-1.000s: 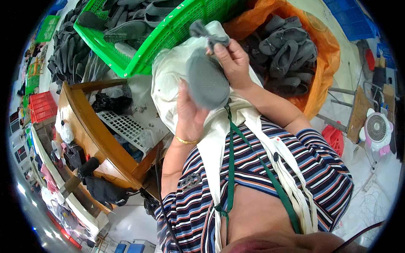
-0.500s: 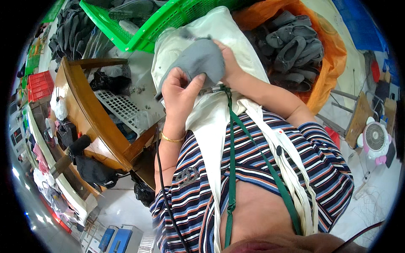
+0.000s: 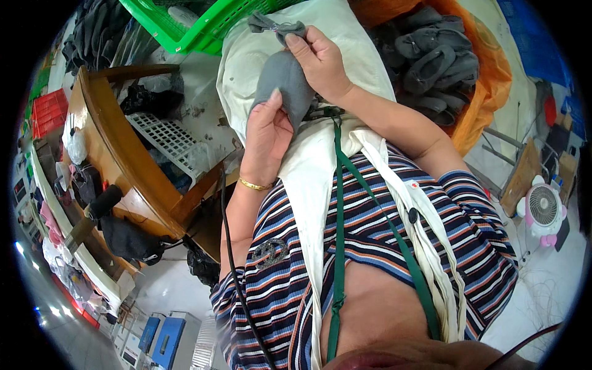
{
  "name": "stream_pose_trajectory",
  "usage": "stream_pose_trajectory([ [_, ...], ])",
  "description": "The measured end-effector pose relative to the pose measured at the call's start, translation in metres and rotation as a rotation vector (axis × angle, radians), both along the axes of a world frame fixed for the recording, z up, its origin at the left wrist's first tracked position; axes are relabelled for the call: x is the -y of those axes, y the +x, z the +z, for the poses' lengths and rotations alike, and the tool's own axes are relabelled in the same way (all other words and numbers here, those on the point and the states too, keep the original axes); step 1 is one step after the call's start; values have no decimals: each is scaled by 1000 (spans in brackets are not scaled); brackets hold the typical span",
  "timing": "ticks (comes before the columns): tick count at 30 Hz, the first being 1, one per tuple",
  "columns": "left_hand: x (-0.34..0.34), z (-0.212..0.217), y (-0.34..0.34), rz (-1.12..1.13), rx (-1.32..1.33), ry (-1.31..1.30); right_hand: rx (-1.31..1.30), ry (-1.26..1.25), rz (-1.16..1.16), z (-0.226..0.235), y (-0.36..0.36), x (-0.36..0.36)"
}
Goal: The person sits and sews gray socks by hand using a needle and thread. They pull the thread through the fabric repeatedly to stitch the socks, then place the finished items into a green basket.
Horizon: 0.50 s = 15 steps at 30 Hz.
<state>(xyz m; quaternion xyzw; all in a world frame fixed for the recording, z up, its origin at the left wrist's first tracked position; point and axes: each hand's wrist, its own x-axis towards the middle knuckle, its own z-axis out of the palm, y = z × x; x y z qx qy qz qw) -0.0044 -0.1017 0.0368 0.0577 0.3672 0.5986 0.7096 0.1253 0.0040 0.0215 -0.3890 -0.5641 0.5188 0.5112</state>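
Over my lap I hold a soft grey cloth shoe (image 3: 282,77), its smooth, rounded side toward me. My left hand (image 3: 268,132) grips its lower part, with the thumb lying on top. My right hand (image 3: 320,65) pinches the darker, bunched far end between thumb and fingers. That end sticks out to the left of my fingertips, with a small pale and purplish spot on it. The fingers beneath the shoe are hidden. A white apron (image 3: 237,77) covers my lap below both hands.
At right, an orange bag (image 3: 493,80) holds several grey cloth shoes (image 3: 435,68). A green basket (image 3: 206,31) stands beyond my lap. To the left are a wooden table (image 3: 117,154) and a white plastic grid (image 3: 163,142). A small fan (image 3: 542,206) sits far right.
The shoe has turned more upright between my hands. My right hand has shifted up to the far end and pinches it; my left hand has moved slightly lower on the shoe.
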Motion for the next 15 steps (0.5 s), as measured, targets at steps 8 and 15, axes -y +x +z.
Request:
stream_pose_trajectory([
  [8,-15,-5,-6,156,-92,213,-66,-108,52,0,-5,-11],
  [15,-23,-14,-4,319,-207,-8,391,-11,531,-8,5,37],
])
